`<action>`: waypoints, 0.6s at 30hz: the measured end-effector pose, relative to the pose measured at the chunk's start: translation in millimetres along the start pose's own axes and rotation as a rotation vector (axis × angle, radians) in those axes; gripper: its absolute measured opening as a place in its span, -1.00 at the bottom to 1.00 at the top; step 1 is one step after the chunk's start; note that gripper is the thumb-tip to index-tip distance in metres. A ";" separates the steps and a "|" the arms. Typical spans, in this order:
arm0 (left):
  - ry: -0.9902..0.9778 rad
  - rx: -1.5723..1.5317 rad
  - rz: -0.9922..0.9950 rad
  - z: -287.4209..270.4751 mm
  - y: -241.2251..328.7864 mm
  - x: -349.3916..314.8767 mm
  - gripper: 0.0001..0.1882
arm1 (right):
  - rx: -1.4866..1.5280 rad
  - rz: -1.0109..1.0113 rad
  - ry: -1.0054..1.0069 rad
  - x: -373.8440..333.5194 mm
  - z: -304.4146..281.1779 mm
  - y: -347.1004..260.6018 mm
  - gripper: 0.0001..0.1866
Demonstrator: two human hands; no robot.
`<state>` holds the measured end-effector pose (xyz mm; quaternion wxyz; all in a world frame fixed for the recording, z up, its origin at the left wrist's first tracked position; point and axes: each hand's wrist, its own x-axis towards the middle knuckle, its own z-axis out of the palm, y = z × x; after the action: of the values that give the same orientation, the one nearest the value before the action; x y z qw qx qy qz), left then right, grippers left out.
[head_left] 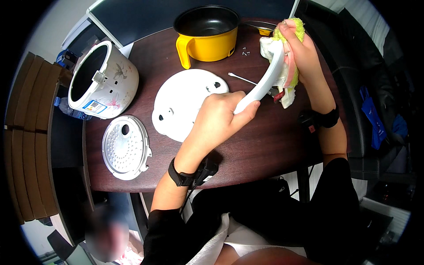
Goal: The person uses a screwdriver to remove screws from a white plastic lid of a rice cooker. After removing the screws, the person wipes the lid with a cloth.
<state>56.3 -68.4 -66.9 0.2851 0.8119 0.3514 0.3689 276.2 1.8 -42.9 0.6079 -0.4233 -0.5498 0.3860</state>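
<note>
My left hand [221, 115] is closed round the near end of a curved white handle [267, 80], raised above the table. At its far end my right hand [302, 55] grips a fuzzy yellow-green and pink cloth [299, 29], which is pressed against the handle and hangs down beside it. Under and beyond my left hand lies a white rice cooker lid cover [183, 99] with small openings near its ends. A screwdriver [242, 78] rests on the table behind the handle; its shaft shows, and a red part sits by the cloth. Several small screws [245, 51] lie farther back.
A yellow pot [214, 47] with a black inside stands at the back. To the left are a white flowered rice cooker body [119, 77] and a round perforated metal inner lid [124, 148]. Black seating [353, 84] borders the table's right. Another person [108, 234] is at lower left.
</note>
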 end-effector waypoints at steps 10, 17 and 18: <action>0.012 0.105 0.054 -2.7 -3.3 1.3 -0.69 | 0.436 0.106 0.094 12.4 -10.7 10.9 -0.74; 0.057 0.339 0.135 -3.3 -6.6 1.3 -0.70 | 0.094 0.086 0.006 -3.2 -0.7 -9.3 -0.79; 0.052 0.342 0.136 -3.4 -6.2 1.5 -0.70 | 0.075 0.079 -0.010 -3.1 -3.3 -9.5 -0.80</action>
<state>52.0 -62.9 -68.9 0.1081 0.8607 0.3604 0.3429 279.2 -4.6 -35.2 0.6049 -0.4195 -0.5209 0.4322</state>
